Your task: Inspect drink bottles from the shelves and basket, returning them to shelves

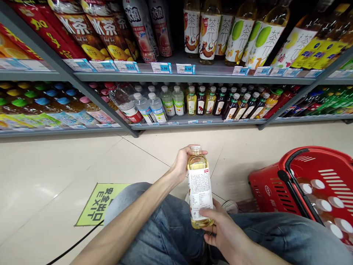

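Observation:
I hold a clear bottle of pale yellow drink (200,186) with a white label upright above my knees. My left hand (183,162) wraps around its neck and cap from the left. My right hand (220,230) grips its base from below, thumb on the label. Both hands are closed on this bottle. Right of it stands a red shopping basket (275,187) holding several white-capped bottles (321,204).
Grey store shelves (176,77) in front of me carry rows of tea and drink bottles with price tags. The lower shelf (193,121) holds small bottles (178,101). A green EXIT sticker (102,202) lies on the tiled floor at left. A black cable crosses near my knee.

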### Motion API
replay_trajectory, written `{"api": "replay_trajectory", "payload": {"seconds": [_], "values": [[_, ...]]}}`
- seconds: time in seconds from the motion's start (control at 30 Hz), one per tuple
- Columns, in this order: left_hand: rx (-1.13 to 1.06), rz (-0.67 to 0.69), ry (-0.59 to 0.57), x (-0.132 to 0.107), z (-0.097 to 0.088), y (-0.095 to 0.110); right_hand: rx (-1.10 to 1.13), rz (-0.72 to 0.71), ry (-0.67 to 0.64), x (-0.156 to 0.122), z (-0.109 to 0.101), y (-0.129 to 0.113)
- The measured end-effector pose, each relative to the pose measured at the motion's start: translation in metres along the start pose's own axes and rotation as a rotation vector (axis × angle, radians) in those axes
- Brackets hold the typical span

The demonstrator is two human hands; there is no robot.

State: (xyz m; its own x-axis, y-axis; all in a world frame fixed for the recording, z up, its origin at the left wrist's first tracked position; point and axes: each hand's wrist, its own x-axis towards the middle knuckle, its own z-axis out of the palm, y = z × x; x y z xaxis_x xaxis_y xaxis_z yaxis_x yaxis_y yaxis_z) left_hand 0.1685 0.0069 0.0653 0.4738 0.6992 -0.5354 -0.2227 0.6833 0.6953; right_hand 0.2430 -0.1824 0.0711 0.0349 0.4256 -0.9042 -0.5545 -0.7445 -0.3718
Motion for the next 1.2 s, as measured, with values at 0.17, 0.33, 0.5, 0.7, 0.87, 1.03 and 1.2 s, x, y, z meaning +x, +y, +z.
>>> {"api": "replay_trajectory", "payload": {"seconds": [0.17,0.33,0.5,0.7,0.87,1.03,1.2], "values": [[0.016,-0.001,-0.030,0.000,-0.002,-0.002,0.013,0.008,-0.007,-0.002,0.001,-0.001],[0.016,0.000,-0.046,-0.002,-0.001,-0.001,0.022,0.002,0.001,-0.002,0.002,-0.002],[0.029,0.026,-0.078,-0.007,0.003,0.005,-0.048,-0.051,0.000,0.002,0.000,0.003],[0.014,0.074,-0.190,-0.017,0.010,0.014,-0.142,-0.160,-0.109,0.003,-0.002,0.003],[-0.087,0.091,-0.323,-0.021,0.007,0.018,-0.270,-0.111,-0.307,-0.008,0.001,-0.001],[-0.178,0.059,-0.506,-0.025,0.000,0.021,-0.272,-0.172,-0.608,-0.023,0.005,-0.008],[-0.133,0.074,-0.551,-0.026,0.004,0.017,-0.346,-0.117,-0.447,-0.016,0.002,0.001]]}}
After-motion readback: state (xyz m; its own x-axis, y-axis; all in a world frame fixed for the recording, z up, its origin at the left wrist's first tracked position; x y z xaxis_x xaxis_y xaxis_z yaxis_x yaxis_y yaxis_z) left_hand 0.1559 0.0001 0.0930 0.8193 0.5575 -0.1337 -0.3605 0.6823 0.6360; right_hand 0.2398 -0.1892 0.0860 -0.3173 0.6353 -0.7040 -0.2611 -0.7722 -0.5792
